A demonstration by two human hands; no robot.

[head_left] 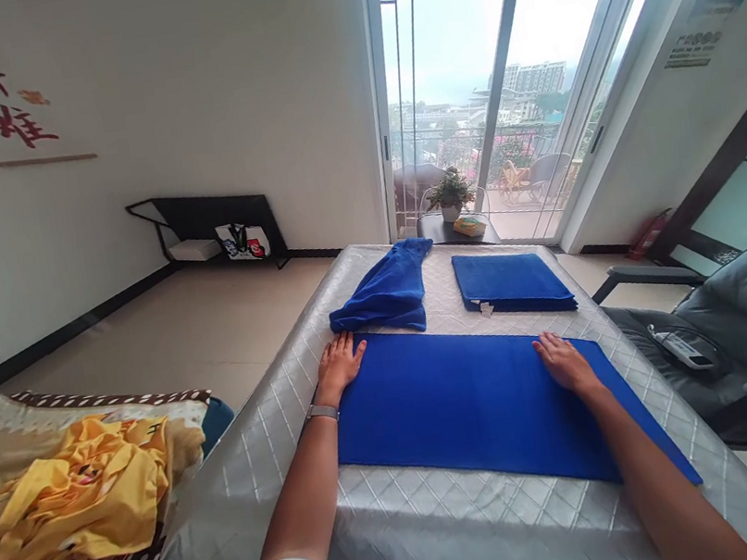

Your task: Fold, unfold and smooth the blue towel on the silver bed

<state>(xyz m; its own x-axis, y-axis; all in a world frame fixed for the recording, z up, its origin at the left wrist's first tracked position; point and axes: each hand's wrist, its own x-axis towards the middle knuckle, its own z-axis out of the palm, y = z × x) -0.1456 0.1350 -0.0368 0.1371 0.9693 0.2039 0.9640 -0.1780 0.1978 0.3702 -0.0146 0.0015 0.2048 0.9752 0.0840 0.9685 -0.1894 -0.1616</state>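
A flat blue cloth (462,402), laid out as a long rectangle, covers the near part of a silver quilted table cover (442,504). My left hand (340,362) lies on its far left corner, fingers stretched out, a grey band on the wrist. Toward the far right edge, my right hand (563,358) rests flat on the same cloth with its fingers extended. Just beyond the left hand is a crumpled blue cloth (385,289). A neatly folded blue stack (512,280) with a white tag sits past the right hand.
At left, yellow clothing (96,490) is heaped on a patterned cover. A grey armchair (660,321) stands at right with a white power strip (682,348) on it. Beyond the table, a small stand holds a potted plant (450,194) and a tissue pack (470,226) by the glass door.
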